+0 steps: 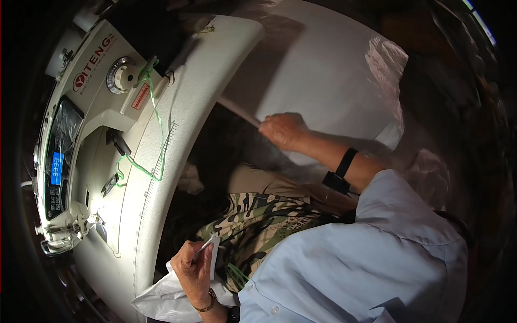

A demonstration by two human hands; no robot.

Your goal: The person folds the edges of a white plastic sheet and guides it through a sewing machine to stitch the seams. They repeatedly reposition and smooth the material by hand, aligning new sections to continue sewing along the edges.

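Observation:
My left hand (194, 266), at the bottom with a gold-coloured band on its wrist, is closed, pinching white sheet material (167, 299). The material hangs below it beside the machine bed; a slim pale piece shows between the fingers. My right hand (284, 131), higher up with a black band on its wrist, is closed around the end of a narrow pale strip (239, 112). I cannot tell whether this is a rod or a folded edge. A white sewing machine (102, 102) stands at the left, with green thread (156, 113) running across it.
The machine's pale bed (177, 129) curves along the left, its lamp lighting the needle area. Small black-handled snips (110, 184) lie on it. A broad white surface (318, 70) spreads at the upper right, with crumpled clear plastic (385, 70) at its edge. Camouflage cloth (264, 210) covers my lap.

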